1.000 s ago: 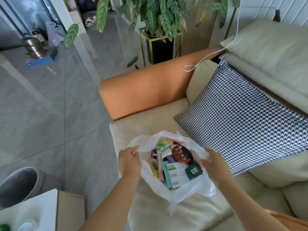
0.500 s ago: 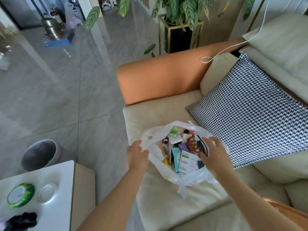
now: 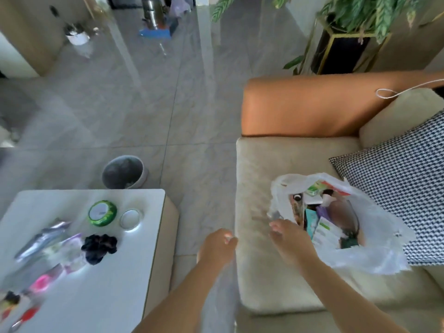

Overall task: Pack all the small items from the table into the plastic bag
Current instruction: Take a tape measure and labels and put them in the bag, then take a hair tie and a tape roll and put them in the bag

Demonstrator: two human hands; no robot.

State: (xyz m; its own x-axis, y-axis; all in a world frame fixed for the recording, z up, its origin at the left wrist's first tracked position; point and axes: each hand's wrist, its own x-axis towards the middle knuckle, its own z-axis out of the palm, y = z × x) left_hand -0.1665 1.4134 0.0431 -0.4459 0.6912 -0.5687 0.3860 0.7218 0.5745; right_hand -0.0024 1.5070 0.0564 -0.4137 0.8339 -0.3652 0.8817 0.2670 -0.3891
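Observation:
A clear plastic bag (image 3: 374, 251) lies open on the beige sofa seat (image 3: 254, 183), filled with several small packets and boxes. My right hand (image 3: 288, 239) hovers at the bag's left edge, fingers loosely bent, holding nothing. My left hand (image 3: 218, 243) hangs over the gap between sofa and table, also empty. On the white table (image 3: 115, 272) at lower left lie a green round tin (image 3: 102, 213), a round lid (image 3: 130, 219), a black scrunchie (image 3: 99, 247), a silver tube (image 3: 40, 241) and pink items (image 3: 44, 281).
A grey bin (image 3: 123, 172) stands on the tiled floor beyond the table. The orange sofa arm (image 3: 312, 106) rises behind the seat, a checked cushion (image 3: 403, 188) lies right of the bag, and a potted plant's stand (image 3: 341, 51) is at the back.
Both hands have let go of the bag's rim and moved left. The view has swung left, bringing the table and its items into sight.

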